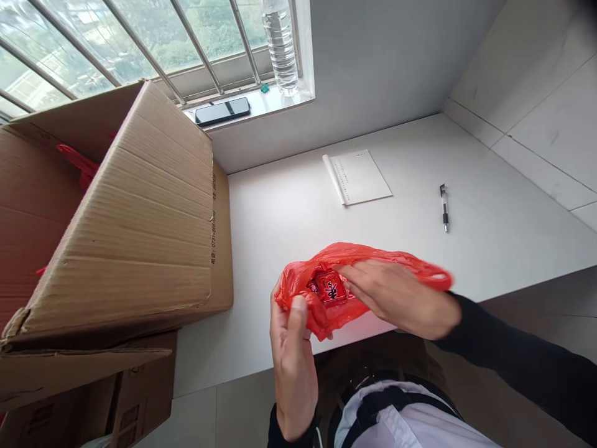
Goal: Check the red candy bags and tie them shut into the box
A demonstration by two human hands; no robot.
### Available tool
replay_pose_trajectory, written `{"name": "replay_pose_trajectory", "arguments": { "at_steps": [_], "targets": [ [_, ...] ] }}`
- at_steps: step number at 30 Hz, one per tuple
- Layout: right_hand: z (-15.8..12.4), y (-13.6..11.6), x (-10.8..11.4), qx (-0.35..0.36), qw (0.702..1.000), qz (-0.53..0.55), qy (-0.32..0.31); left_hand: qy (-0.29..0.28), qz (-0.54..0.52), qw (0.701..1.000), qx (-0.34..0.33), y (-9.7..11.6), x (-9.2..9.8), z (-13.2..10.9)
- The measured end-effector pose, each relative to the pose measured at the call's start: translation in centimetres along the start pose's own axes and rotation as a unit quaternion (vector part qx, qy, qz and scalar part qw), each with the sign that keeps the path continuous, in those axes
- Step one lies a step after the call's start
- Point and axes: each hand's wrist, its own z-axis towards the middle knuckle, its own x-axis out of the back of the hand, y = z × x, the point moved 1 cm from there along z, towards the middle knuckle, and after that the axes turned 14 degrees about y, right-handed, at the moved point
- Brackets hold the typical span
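Your left hand (291,361) is closed on the left end of the red bag (347,254), with your thumb on top and most of your fingers hidden under it. The bag is near the table's (275,218) near edge, and its long side runs left to right along that edge. I can't tell if it touches the table. In its open mouth is a red packet (332,289) with black writing, between your two hands. The packet is just left of your right hand's (389,292) fingertips, so that hand looks nearer. Those fingers are quite straight and reach into the bag; they are blurry, so I can't tell if they grip anything. A big cardboard box (140,211) fills the table's left side. Farther back, a pen (444,211) lies toward the right, and a notebook (361,179) lies near the far edge.
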Motion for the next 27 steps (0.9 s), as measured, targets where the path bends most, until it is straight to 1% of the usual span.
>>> {"name": "replay_pose_trajectory", "arguments": {
  "at_steps": [1,2,3,4,5,6,7,9,11,12,13,15,17,19,21,22,23,24,25,26,27],
  "targets": [
    [-0.7,-0.3,1.5,0.029,0.999,0.016,0.007,-0.027,0.022,0.999,-0.012,0.3,0.1,-0.3],
    [-1.3,-0.6,2.9,0.066,0.995,0.045,0.059,-0.045,0.048,0.998,-0.025,0.6,0.2,-0.5],
    [-2.0,-0.7,4.2,0.074,0.988,0.058,0.125,-0.054,0.076,0.995,-0.036,0.8,0.3,-0.7],
    [-2.7,-0.5,5.2,0.062,0.981,0.039,0.177,-0.055,0.103,0.992,-0.045,1.0,0.5,-0.8],
    [-3.3,-0.1,5.9,0.04,0.976,0.001,0.212,-0.05,0.127,0.989,-0.051,1.0,0.7,-0.9],
    [-3.9,0.5,6.2,0.009,0.974,-0.049,0.223,-0.045,0.147,0.986,-0.056,1.1,0.9,-0.9],
    [-4.4,1.3,6.3,-0.02,0.973,-0.099,0.207,-0.039,0.164,0.984,-0.061,1.1,1.2,-0.8],
    [-5.0,3.1,5.9,-0.069,0.978,-0.153,0.128,-0.029,0.194,0.977,-0.083,1.2,1.8,-0.5],
    [-5.2,4.6,5.6,-0.112,0.983,-0.137,0.049,-0.02,0.236,0.964,-0.122,1.6,2.3,-0.1],
    [-5.2,5.0,5.7,-0.128,0.985,-0.115,0.03,-0.015,0.262,0.954,-0.147,1.9,2.5,0.0],
    [-5.0,5.1,6.0,-0.141,0.985,-0.092,0.031,-0.009,0.285,0.941,-0.182,2.3,2.7,0.2],
    [-4.5,4.6,7.0,-0.154,0.984,-0.052,0.078,-0.001,0.328,0.903,-0.279,3.4,2.7,0.3],
    [-3.8,3.5,8.2,-0.151,0.979,-0.018,0.137,-0.002,0.368,0.843,-0.391,4.5,2.4,0.4],
    [-3.4,2.5,9.2,-0.143,0.975,0.014,0.169,-0.002,0.412,0.774,-0.48,5.6,2.1,0.5],
    [-3.1,1.8,9.8,-0.138,0.971,0.045,0.189,0.018,0.444,0.718,-0.535,6.6,1.9,0.6],
    [-3.1,1.5,10.0,-0.141,0.968,0.061,0.196,0.03,0.45,0.698,-0.556,7.0,1.8,0.6],
    [-3.0,1.3,10.1,-0.142,0.966,0.078,0.203,0.036,0.448,0.684,-0.575,7.3,1.7,0.6],
    [-3.0,1.0,10.2,-0.14,0.963,0.094,0.209,0.032,0.441,0.676,-0.59,7.6,1.6,0.5],
    [-2.9,0.7,10.3,-0.133,0.962,0.111,0.21,0.018,0.428,0.675,-0.601,7.7,1.4,0.4],
    [-2.8,0.4,10.3,-0.122,0.962,0.126,0.208,-0.006,0.411,0.683,-0.604,7.7,1.2,0.2],
    [-2.6,0.0,10.2,-0.108,0.963,0.141,0.202,-0.03,0.389,0.704,-0.594,7.6,0.9,-0.1]
  ]
}}
